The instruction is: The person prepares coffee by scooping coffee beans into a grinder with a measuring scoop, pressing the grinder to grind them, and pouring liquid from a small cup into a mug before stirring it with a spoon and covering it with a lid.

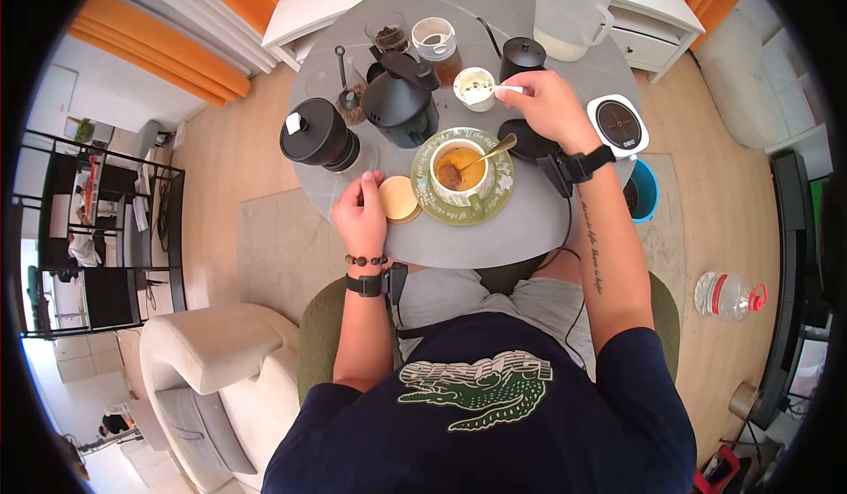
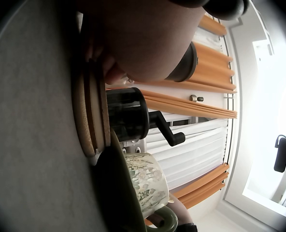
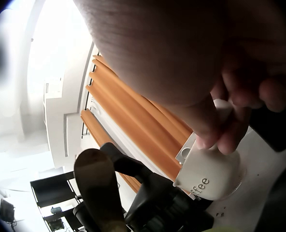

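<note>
1. Main item: the cup stood on the green saucer near the table's front edge. It held an orange-brown liquid with a darker brown patch; a spoon leaned inside, its handle towards the right, with no hand on it.
2. Progress, as judged: the cup was already well filled. The uneven colour suggested that mixing was incomplete, so stirring appeared to be outstanding.
3. Small cup: white, beyond the main cup, its inside marked with dark specks. Any remaining contents could not be measured. Whether it was clear of the table could not be determined.
4. Right hand: reached forward over the table, thumb and fingers pinched closed on the small cup's handle. The right wrist view confirmed the grip, with part of some lettering legible on the wall.
5. Left hand: lay low at the table's near side, fingers loosely bent, thumb near the forefinger. No firm hold was seen. The fingertips were at the edge of the wooden disc; actual contact could not be confirmed.
6. Adjacent equipment: the grinder stood beyond the left hand, untouched.
</note>
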Demonstrator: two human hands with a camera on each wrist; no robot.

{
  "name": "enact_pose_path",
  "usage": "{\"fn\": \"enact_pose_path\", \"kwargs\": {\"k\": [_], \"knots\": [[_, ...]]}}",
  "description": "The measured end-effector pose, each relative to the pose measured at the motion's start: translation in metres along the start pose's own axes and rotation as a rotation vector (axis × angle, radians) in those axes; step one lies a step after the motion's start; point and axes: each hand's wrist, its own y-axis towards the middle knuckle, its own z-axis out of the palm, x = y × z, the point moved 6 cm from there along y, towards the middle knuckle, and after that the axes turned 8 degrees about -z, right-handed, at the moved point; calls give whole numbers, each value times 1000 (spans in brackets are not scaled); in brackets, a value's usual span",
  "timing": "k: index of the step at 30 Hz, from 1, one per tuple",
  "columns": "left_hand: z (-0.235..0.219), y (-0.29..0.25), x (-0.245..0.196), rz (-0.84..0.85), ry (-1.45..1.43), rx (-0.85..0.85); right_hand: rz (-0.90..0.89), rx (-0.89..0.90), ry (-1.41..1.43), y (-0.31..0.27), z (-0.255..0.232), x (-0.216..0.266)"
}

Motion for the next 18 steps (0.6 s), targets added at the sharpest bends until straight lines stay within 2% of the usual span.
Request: {"fn": "enact_pose_path", "kwargs": {"k": [9,18], "knots": [[-1,-2,-5,-27,18,33,64,88,106,24,30,-35],[0,-2,-5,-37,20,32,86,77,178,28,40,-44]]}}
